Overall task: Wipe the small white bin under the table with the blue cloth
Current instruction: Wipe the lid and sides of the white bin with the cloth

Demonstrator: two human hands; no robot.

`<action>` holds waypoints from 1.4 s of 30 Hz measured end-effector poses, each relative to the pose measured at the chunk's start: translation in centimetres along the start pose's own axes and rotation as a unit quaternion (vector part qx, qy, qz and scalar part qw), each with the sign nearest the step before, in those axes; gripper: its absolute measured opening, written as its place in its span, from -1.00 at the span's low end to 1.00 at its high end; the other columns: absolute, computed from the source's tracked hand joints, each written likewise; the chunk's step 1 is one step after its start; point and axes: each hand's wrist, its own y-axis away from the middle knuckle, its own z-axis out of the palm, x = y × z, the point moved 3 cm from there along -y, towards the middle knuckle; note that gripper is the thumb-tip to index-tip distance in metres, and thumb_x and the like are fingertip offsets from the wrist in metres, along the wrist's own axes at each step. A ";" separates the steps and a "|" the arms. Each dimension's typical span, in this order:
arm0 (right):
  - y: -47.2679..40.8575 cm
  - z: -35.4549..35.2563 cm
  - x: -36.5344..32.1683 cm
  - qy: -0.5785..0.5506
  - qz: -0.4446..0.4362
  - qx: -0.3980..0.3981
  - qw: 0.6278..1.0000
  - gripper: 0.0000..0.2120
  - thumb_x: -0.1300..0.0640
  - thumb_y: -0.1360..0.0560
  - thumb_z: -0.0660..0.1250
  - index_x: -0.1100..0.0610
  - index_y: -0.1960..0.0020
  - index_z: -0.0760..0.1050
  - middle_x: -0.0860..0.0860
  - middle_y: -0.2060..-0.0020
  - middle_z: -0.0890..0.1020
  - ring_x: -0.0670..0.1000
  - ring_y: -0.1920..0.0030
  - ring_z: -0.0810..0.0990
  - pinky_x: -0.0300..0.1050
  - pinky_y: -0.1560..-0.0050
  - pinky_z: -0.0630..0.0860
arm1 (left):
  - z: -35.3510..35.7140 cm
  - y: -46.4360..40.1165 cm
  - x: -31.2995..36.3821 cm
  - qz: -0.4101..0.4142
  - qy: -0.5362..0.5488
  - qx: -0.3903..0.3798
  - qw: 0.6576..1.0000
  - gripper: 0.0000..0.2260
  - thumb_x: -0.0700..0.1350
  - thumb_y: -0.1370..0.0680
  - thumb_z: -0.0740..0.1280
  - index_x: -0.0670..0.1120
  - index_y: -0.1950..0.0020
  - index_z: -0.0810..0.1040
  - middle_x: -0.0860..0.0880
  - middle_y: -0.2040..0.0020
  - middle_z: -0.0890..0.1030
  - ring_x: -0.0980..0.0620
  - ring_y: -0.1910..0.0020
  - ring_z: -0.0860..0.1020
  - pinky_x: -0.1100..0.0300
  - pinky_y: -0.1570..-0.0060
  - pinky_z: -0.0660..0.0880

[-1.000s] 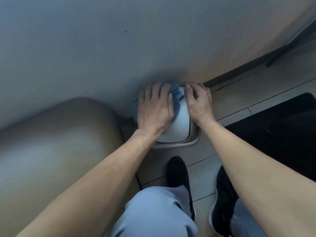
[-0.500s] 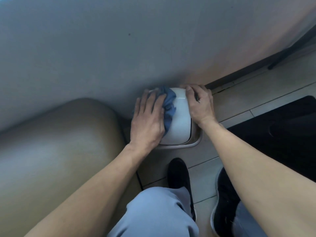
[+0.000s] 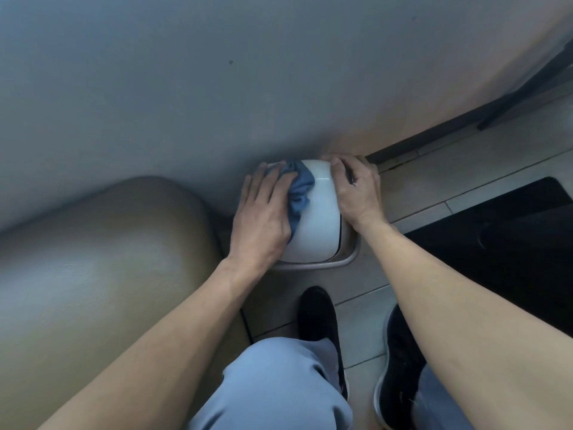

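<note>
Bin (image 3: 319,218), centre frame: our left hand (image 3: 263,212), fingers flat, has dragged the blue cloth (image 3: 299,190) leftward off its lid, our right hand (image 3: 356,187) gripping the rim; left side next.

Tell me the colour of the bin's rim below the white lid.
The rim looks beige-grey, under the white lid; head view.

Left hand (image 3: 262,217) flat, fingers extended, pressing down; right hand (image 3: 356,189) curled, gripping; both forearms extended forward.
</note>
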 end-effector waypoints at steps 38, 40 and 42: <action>0.3 -0.3 -0.6 -0.030 0.010 0.014 0.999 -0.59 -0.18 -0.55 0.15 -0.06 -0.14 0.69 0.04 -0.10 0.70 0.20 -0.15 0.57 0.02 -0.19 0.48 | 0.1 -0.8 0.0 0.054 -0.029 0.016 0.998 -0.53 -0.14 -0.49 0.13 -0.20 -0.36 0.55 -0.21 -0.41 0.53 -0.31 -0.45 0.41 -0.23 -0.49 0.26; 0.2 -0.5 -0.6 -0.027 0.006 0.016 0.999 -0.61 -0.13 -0.57 0.16 -0.02 -0.14 0.69 0.07 -0.10 0.70 0.21 -0.14 0.57 0.01 -0.17 0.47 | 0.2 -2.0 1.2 0.004 -0.024 0.014 1.000 -0.49 -0.12 -0.47 0.09 -0.22 -0.36 0.55 -0.23 -0.36 0.55 -0.33 -0.40 0.45 -0.25 -0.48 0.28; 0.2 -0.5 -0.6 -0.024 0.000 0.021 1.000 -0.64 -0.08 -0.58 0.18 0.03 -0.14 0.69 0.10 -0.08 0.71 0.21 -0.11 0.59 0.06 -0.18 0.49 | 0.6 -2.8 2.7 0.019 -0.023 0.004 1.000 -0.50 -0.12 -0.47 0.11 -0.21 -0.36 0.55 -0.22 -0.35 0.56 -0.34 -0.37 0.47 -0.27 -0.46 0.28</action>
